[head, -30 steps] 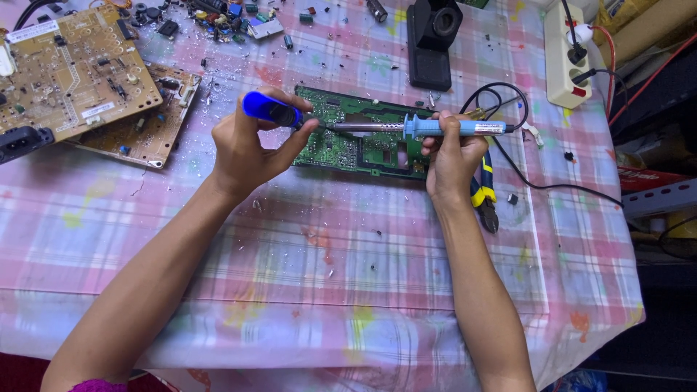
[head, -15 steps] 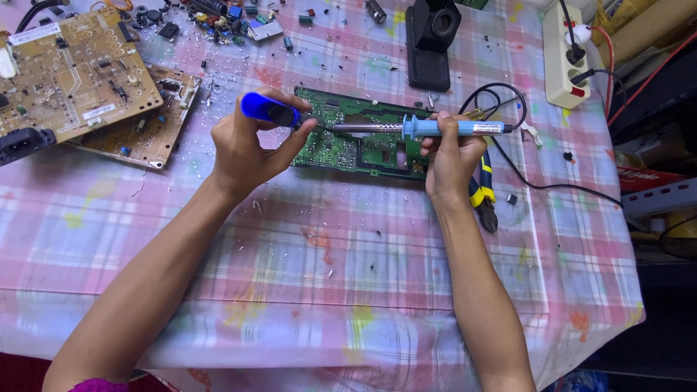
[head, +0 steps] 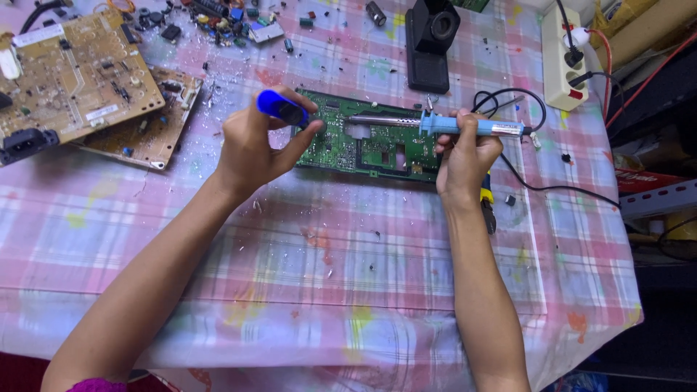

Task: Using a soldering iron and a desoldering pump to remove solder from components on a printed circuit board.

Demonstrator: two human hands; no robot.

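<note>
A green circuit board point(head: 370, 141) lies flat on the checked tablecloth point(head: 348, 290) at upper centre of the frame, and work with heat is being done on it. The right hand point(head: 465, 156) is curled shut around the blue handle of a soldering iron point(head: 443, 125), held level — its metal shaft reaches leftward across the board, and the tip appears to rest near the board's upper middle, though contact cannot be confirmed. The left hand point(head: 250, 149) is closed on a blue tool point(head: 279, 107), perhaps a solder sucker, with the thumb stretched toward the board's left edge; its nozzle is hidden behind the fingers.

The step in hand is judged to be the working of a joint on the board — iron applied, second tool held ready just beside. The next move would call for the blue tool's tip to be brought right up to the iron's tip, with the board kept steady.

Counted: one green board at the centre; two brown boards point(head: 80, 76) overlapping at upper left; one iron with one black cord point(head: 541, 181); one blue tool; one black stand-like block point(head: 430, 40) at upper centre; one white power strip point(head: 563, 54) at upper right; one pair of pliers point(head: 488, 207) partly hidden below the right wrist. Loose small parts point(head: 218, 18) are scattered along the top edge, too many and too small to be counted.
</note>
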